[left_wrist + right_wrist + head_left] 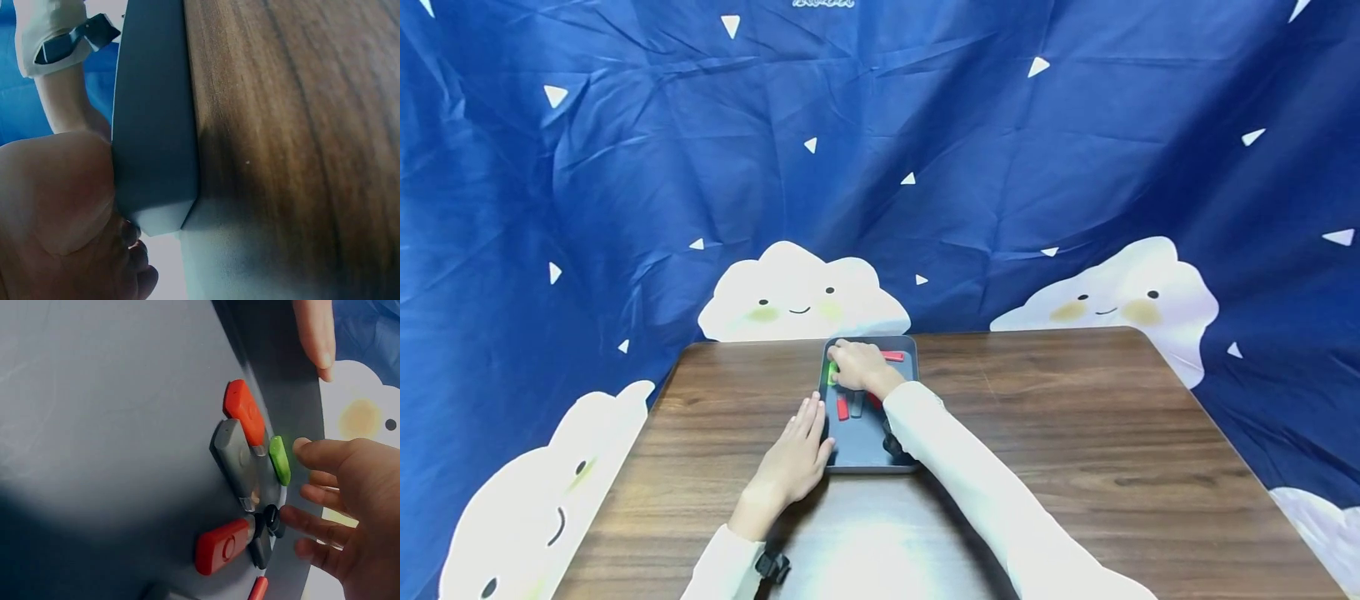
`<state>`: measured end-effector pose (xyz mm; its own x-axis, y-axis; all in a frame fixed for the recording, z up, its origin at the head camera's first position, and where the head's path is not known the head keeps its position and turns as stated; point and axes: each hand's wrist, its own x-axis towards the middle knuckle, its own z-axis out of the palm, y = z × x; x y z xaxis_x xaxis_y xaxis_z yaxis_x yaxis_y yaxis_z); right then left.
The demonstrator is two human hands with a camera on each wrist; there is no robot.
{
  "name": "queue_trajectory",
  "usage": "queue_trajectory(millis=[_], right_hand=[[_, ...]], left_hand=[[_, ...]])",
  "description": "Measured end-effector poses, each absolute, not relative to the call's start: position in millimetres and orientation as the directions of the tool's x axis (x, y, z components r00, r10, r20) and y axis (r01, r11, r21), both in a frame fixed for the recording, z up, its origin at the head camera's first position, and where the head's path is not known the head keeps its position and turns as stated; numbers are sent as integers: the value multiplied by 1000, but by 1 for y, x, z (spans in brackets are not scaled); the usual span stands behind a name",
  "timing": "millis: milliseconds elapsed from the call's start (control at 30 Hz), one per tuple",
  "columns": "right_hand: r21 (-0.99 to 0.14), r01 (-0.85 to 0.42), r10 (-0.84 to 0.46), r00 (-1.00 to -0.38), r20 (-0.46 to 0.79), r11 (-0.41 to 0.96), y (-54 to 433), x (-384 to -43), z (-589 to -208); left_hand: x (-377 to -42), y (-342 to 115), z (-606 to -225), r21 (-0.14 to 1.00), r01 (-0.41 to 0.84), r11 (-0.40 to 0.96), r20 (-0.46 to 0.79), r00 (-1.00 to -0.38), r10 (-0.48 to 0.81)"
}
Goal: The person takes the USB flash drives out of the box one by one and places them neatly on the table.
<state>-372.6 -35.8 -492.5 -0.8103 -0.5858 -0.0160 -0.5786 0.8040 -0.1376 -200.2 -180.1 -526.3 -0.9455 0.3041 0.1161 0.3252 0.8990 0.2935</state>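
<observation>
A shallow dark grey tray (859, 450) holds several small flat sticks with metal ends, which look like USB sticks. My left hand (793, 457) rests along the tray's left side, fingers straight; in the left wrist view its palm is beside the tray's outer wall (153, 125). Over the tray's far left part reaches my right hand (859, 367), fingers loosely bent with nothing between them. In the right wrist view its thumb tip is close to a green stick (279, 460). Nearby lie a red stick (244, 411), a grey one (234, 456), another red one (220, 548) and a black one (260, 540).
The tray stands on a brown wood-grain table (1075, 425), near its far edge. A blue curtain (925, 125) with white clouds hangs behind. One more red stick (891, 356) lies at the tray's far end. Dark straps with small devices are on both wrists.
</observation>
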Motion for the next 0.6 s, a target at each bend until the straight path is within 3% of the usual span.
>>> queue_trajectory(millis=[600], right_hand=[[-11,-588,-588,-808,-36,809,-46,-373,-501]], left_hand=[[-200,-181,-527,283,307,909,92,-952,292]])
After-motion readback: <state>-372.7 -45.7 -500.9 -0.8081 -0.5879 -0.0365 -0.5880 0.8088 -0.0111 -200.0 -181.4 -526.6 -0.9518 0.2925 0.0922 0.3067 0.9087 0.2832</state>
